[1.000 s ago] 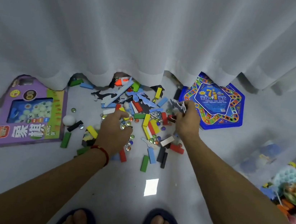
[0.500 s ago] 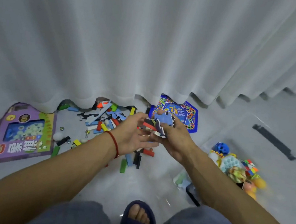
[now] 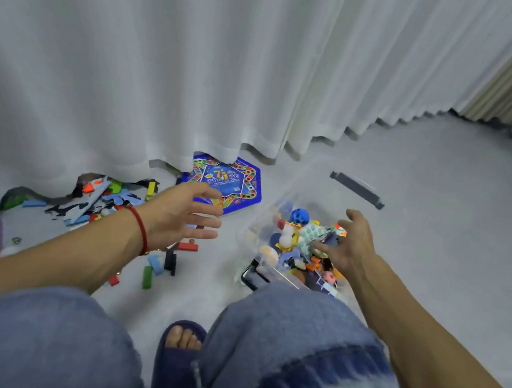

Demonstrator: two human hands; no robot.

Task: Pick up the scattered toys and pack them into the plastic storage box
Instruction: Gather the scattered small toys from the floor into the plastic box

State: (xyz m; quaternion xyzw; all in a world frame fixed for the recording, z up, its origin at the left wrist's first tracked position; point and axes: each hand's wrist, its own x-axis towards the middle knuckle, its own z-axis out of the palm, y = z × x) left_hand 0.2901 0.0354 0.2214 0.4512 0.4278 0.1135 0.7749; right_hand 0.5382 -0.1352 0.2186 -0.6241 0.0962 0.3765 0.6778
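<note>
Kneeling on grey floor [image 3: 440,218], white curtain [image 3: 169,52]

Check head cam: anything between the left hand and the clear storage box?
Bare grey floor only between left hand and storage box; the head view shows it.

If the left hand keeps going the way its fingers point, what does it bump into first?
Probably the clear box. The left hand is open, fingers pointing right toward the box's near wall, with only bare floor showing between. Its height above the floor is unclear.
</note>
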